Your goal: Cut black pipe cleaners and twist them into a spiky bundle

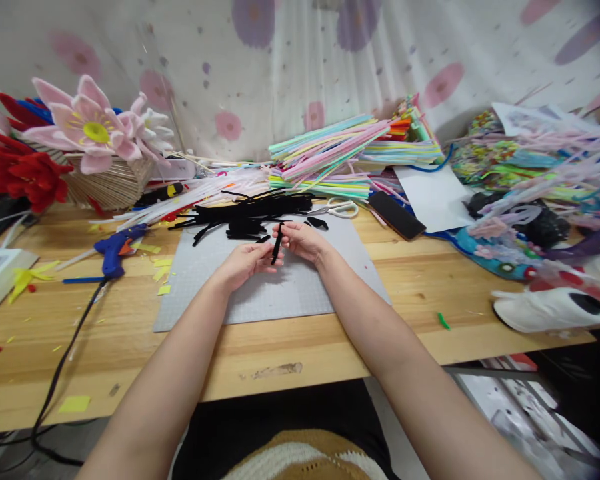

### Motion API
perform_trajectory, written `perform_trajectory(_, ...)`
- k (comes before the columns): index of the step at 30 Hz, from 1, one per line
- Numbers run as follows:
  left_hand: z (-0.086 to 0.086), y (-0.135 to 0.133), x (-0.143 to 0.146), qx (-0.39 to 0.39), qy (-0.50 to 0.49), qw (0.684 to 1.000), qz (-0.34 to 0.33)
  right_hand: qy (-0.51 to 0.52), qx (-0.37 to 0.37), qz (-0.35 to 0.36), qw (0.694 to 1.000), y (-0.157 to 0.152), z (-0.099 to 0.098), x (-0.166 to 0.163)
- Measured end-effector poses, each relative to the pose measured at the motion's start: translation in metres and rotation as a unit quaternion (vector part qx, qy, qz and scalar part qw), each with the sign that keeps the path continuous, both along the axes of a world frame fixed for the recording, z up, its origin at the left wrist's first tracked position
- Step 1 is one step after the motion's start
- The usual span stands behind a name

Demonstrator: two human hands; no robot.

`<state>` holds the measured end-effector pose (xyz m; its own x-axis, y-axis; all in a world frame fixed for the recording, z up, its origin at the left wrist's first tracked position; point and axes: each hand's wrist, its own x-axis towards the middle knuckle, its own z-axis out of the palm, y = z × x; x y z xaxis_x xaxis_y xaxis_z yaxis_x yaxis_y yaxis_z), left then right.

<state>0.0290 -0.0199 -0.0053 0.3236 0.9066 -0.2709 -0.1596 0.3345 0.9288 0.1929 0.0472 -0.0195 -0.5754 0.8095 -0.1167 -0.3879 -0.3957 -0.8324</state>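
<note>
Above the grey cutting mat [300, 287] my two hands meet at a short black pipe cleaner piece [277, 244], held nearly upright. My left hand [253, 259] pinches its lower part between thumb and fingers. At its upper end the fingers of my right hand [303, 241] are closed on it. Just beyond the hands lies a bundle of long black pipe cleaners [250, 207], with a pile of short cut black pieces [245, 229] in front. A small black piece [317, 223] rests right of my right hand, near white-handled scissors [343, 209].
A blue glue gun [115, 250] with its cord lies left, by yellow scraps. Pink and red pipe cleaner flowers [87, 127] stand behind it. Pastel pipe cleaners [330, 150] are heaped at the back. A phone [397, 215], white paper [433, 200] and a white roll [545, 310] lie right.
</note>
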Motion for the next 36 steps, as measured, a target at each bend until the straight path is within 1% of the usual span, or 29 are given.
perform_trajectory(3, -0.001, 0.0, 0.001, -0.026, -0.02, 0.999, -0.003, -0.001, 0.005, -0.002, 1.0, 0.001, -0.001, 0.0)
perform_trajectory(10, -0.007, 0.0, 0.007, -0.003, -0.001, 1.0, 0.02, 0.006, -0.001, -0.015, 1.0, -0.001, 0.0, -0.004)
perform_trajectory(12, -0.008, 0.0, 0.009, 0.007, 0.002, 0.999, 0.036, 0.015, -0.002, -0.018, 1.0, -0.002, 0.0, -0.004)
perform_trajectory(15, -0.008, 0.0, 0.01, 0.016, 0.007, 0.998, 0.066, 0.019, -0.003, -0.002, 1.0, -0.003, 0.002, -0.003)
perform_trajectory(17, -0.007, 0.0, 0.01, 0.011, 0.011, 0.997, 0.075, 0.012, -0.005, 0.011, 1.0, -0.004, 0.004, -0.003)
perform_trajectory(19, -0.005, 0.0, 0.01, 0.007, 0.012, 0.997, 0.074, 0.002, -0.009, 0.012, 1.0, -0.004, 0.006, -0.003)
perform_trajectory(22, -0.003, -0.001, 0.011, 0.006, 0.012, 0.997, 0.071, 0.0, -0.028, -0.006, 1.0, -0.005, 0.008, -0.004)
perform_trajectory(26, -0.006, -0.001, 0.012, 0.006, 0.007, 0.997, 0.075, 0.014, -0.054, -0.02, 0.998, -0.006, 0.01, -0.005)
perform_trajectory(31, -0.012, 0.001, 0.012, 0.023, 0.021, 0.997, 0.067, 0.029, -0.065, -0.033, 0.997, -0.005, 0.011, -0.004)
perform_trajectory(36, -0.008, 0.001, 0.013, 0.032, 0.043, 0.996, 0.07, 0.034, -0.056, -0.055, 0.996, -0.006, 0.012, -0.006)
